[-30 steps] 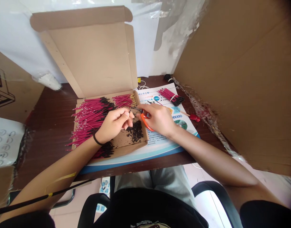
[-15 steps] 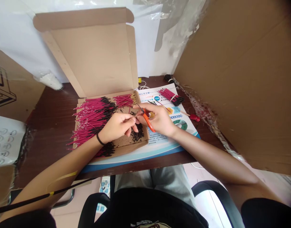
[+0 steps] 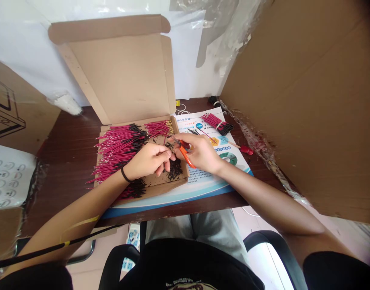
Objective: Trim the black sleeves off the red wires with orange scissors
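My left hand [image 3: 151, 160] is closed in a pinch over the open cardboard box [image 3: 160, 188]. Whatever lies between its fingertips is too small to make out. Close beside it, my right hand [image 3: 204, 152] grips orange-handled scissors [image 3: 187, 158], their blades pointing up and left past the left fingertips. Red wires with black ends [image 3: 115, 147] fill the left side of the box. A smaller group of red wires with gold-coloured tips [image 3: 157, 128] lies at its back right. Short black scraps [image 3: 175, 170] are scattered beneath my hands.
Under the box lies a printed sheet [image 3: 199, 177]. On it, to the right, are a banded bundle of red wires [image 3: 217, 123] and a red-ended tool [image 3: 247, 150]. The box lid [image 3: 121, 76] stands up behind. A large cardboard panel [image 3: 308, 100] walls the right side.
Both hands keep nearly the same place. The scissors have turned slightly in my right hand, and their handles look a little farther apart. The view has shifted slightly.
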### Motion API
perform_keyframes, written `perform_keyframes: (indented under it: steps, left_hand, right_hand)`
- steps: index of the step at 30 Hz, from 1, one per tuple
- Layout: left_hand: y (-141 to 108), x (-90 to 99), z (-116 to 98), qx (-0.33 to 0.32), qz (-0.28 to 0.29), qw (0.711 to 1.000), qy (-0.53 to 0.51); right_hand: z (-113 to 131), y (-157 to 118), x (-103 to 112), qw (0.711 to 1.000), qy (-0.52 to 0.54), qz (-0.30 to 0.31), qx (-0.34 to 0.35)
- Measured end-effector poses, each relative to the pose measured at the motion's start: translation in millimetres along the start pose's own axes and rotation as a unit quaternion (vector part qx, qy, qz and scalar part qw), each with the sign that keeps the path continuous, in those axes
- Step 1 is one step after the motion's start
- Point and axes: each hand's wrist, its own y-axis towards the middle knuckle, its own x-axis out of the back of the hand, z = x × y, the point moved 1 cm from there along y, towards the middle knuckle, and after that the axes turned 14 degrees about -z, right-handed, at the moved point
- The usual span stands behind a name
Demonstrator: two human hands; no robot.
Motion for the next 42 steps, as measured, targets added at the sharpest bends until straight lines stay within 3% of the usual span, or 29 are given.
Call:
perform_keyframes:
  steps: [3,5,9,11,17,22,32,42]
  left_hand:
    - [-2,2.6,-3,-0.003,0.012,1.000,-0.004]
    - [-1,4.3,-3,-0.028,-0.012,0.999,-0.022]
    - [5,7.0,2,-0.045,-0.103,0.989,-0.097]
    - [7,8.4,4,-0.026,-0.115,0.984,-0.133]
    - [8,20.0,6,0.036,-0.002,0.994,-0.102]
    - [13,30.6,13,0.066,0.076,0.993,-0.065]
    - [15,30.6,12,0.097,0.096,0.986,-0.092]
    - [15,30.3,10,0.131,0.125,0.974,-0.137]
  right_hand:
    - [-3,7,10,0.996,-0.015,-0.067,-0.048]
    - [-2,10,14,0.992,-0.010,-0.101,-0.069]
    - [5,6,9,0.998,-0.015,-0.058,-0.016]
    - [7,3,5,0.999,-0.039,-0.020,0.030]
    - [-6,7,14,0.971,-0.185,0.011,0.152]
    - [-9,14,24,0.925,-0.286,0.116,0.223]
    - [4,12,29,0.884,-0.344,0.168,0.268]
    - [10,8,27,0.875,-0.351,0.139,0.303]
